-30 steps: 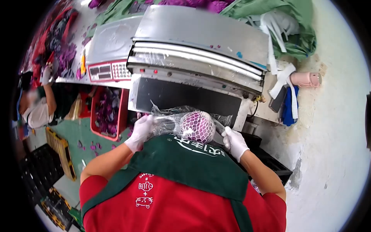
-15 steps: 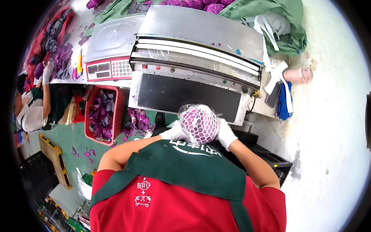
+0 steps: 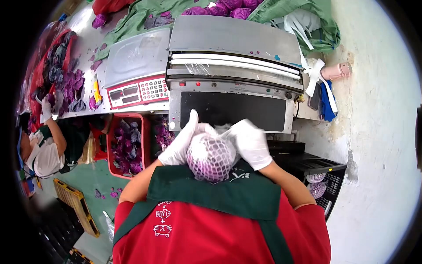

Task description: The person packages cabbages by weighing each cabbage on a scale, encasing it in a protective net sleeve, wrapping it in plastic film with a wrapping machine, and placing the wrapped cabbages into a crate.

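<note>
A red cabbage (image 3: 212,159) in a white foam net and clear film is held close against the green apron. My left hand (image 3: 181,140), white-gloved, grips its upper left side with the thumb pointing up. Over the cabbage's upper right, my right hand (image 3: 251,143) is closed, slightly blurred, on gathered clear plastic film (image 3: 225,130). Just beyond both hands lies the dark plate of the film wrapping machine (image 3: 237,90).
A red digital scale (image 3: 137,92) stands left of the machine. Below it, a red basket (image 3: 147,145) holds purple leaves. A black crate (image 3: 336,189) at right contains netted cabbages. Another person's gloved hand (image 3: 46,109) is at far left. A yellow cutter (image 3: 97,90) lies nearby.
The cabbage has come down and left, closer to the apron, and turned in my hands. Both hands have shifted to its upper side, and film is now bunched at the right hand.
</note>
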The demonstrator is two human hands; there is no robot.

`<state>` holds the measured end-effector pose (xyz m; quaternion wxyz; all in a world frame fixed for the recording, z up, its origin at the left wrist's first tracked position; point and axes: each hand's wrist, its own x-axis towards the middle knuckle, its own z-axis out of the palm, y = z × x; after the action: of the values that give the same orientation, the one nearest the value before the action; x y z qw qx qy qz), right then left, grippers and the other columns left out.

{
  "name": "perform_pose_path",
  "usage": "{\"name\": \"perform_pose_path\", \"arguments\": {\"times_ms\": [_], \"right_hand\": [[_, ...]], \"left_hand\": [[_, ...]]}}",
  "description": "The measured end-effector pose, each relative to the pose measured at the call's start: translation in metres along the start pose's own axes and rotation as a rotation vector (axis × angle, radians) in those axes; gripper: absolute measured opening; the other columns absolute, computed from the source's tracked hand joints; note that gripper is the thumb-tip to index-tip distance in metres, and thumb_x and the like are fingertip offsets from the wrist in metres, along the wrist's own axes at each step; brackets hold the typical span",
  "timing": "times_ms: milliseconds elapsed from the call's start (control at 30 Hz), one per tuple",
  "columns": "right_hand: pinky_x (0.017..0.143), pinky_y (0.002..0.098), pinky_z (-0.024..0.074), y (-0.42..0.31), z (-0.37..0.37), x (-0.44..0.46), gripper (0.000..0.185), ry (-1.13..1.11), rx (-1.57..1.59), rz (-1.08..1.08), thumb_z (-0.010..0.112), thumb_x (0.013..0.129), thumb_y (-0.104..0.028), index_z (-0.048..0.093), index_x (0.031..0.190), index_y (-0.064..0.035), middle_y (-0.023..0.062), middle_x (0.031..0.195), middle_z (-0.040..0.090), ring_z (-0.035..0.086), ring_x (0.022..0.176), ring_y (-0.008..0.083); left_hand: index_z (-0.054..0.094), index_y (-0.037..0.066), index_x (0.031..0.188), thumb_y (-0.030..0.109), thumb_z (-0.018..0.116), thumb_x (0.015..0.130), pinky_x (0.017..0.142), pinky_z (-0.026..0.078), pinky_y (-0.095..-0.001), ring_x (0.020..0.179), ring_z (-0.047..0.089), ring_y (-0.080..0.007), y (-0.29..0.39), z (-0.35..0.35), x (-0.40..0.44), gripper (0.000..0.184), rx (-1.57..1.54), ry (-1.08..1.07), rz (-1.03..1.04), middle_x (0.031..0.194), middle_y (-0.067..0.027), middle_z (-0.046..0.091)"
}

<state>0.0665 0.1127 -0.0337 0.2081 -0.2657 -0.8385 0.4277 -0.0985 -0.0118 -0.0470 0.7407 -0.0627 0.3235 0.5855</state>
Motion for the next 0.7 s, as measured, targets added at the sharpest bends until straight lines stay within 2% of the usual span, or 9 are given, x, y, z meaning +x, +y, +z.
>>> {"name": "perform_pose_path", "arguments": {"times_ms": [133,200,267,367,467,533,600,667,700], "right_hand": [[0.058,0.0236,0.0465,-0.022,0.005,0.013,0.014,0.308,0.069,-0.009,0.054,0.092,-0.007,0.059,0.082,0.0014,0.0042,0.067,0.060,0.056,0.060,0.0095],[0.064,0.0236,0.0479,-0.008,0.025,0.013,0.013,0.003,0.175,0.233,0.053,0.093,-0.010,0.060,0.090,0.0016,0.0035,0.076,0.062,0.058,0.070,0.0079],[0.072,0.0251,0.0485,0.010,0.067,-0.003,0.019,-0.385,1.046,0.624,0.053,0.095,-0.020,0.061,0.097,-0.0035,0.0025,0.089,0.064,0.061,0.080,0.0112],[0.087,0.0241,0.0456,0.003,0.069,-0.017,0.020,-0.663,1.132,0.478,0.053,0.093,-0.015,0.056,0.109,-0.0025,0.0041,0.111,0.056,0.054,0.101,0.0086],[0.088,0.0249,0.0461,-0.021,0.052,-0.022,0.022,-0.635,0.902,0.164,0.052,0.094,-0.017,0.056,0.110,-0.0028,0.0046,0.109,0.057,0.055,0.102,0.0099],[0.085,0.0292,0.0460,0.008,0.070,-0.037,0.022,-0.192,0.348,-0.399,0.056,0.088,-0.019,0.058,0.107,-0.0077,0.0057,0.107,0.055,0.056,0.100,0.0139],[0.084,0.0298,0.0463,-0.008,0.058,-0.046,0.023,-0.028,1.037,0.745,0.055,0.090,-0.024,0.055,0.106,-0.0087,0.0069,0.107,0.055,0.056,0.101,0.0167],[0.094,0.0311,0.0417,-0.021,0.008,-0.068,0.038,0.047,1.271,0.774,0.048,0.095,-0.033,0.046,0.124,-0.0093,0.0111,0.118,0.049,0.049,0.115,0.0200],[0.097,0.0328,0.0398,-0.017,0.001,-0.079,0.044,0.045,0.989,0.444,0.052,0.092,-0.036,0.045,0.125,-0.0065,0.0124,0.120,0.049,0.049,0.114,0.0241]], "left_hand": [[0.060,-0.001,0.079,0.064,0.025,0.093,0.081,0.050,-0.0324,0.083,0.060,-0.0208,-0.010,-0.002,-0.015,0.075,0.110,-0.097,0.091,0.087,-0.0113,0.064],[0.062,-0.002,0.081,0.059,0.027,0.096,0.077,0.048,-0.0325,0.080,0.060,-0.0219,-0.003,0.014,-0.025,0.072,0.588,-0.179,0.537,0.083,-0.0114,0.063],[0.063,-0.002,0.078,0.042,0.037,0.098,0.075,0.046,-0.0323,0.080,0.060,-0.0233,0.011,0.018,-0.038,0.056,1.038,-0.234,0.704,0.081,-0.0097,0.063],[0.062,0.000,0.089,0.039,0.040,0.097,0.078,0.046,-0.0330,0.083,0.059,-0.0217,-0.005,0.021,-0.032,0.046,0.886,-0.014,1.397,0.089,-0.0103,0.062],[0.057,0.000,0.114,0.048,0.044,0.093,0.095,0.040,-0.0356,0.104,0.054,-0.0237,0.010,0.030,-0.037,0.053,1.060,-0.223,1.155,0.114,-0.0171,0.056],[0.060,0.000,0.110,0.047,0.043,0.093,0.101,0.036,-0.0367,0.113,0.051,-0.0257,0.021,0.037,-0.049,0.053,0.993,-0.533,0.369,0.118,-0.0175,0.056],[0.060,0.000,0.111,0.051,0.037,0.094,0.102,0.037,-0.0387,0.115,0.051,-0.0275,0.009,0.027,-0.045,0.059,0.824,-0.432,0.172,0.120,-0.0182,0.056],[0.057,-0.001,0.118,0.060,0.028,0.095,0.097,0.042,-0.0418,0.111,0.054,-0.0290,-0.010,0.008,-0.032,0.072,0.603,-0.235,0.239,0.119,-0.0192,0.056],[0.050,0.000,0.126,0.064,0.026,0.093,0.100,0.039,-0.0428,0.115,0.051,-0.0296,-0.020,0.032,-0.020,0.075,0.624,-0.150,0.187,0.124,-0.0199,0.052]]}}
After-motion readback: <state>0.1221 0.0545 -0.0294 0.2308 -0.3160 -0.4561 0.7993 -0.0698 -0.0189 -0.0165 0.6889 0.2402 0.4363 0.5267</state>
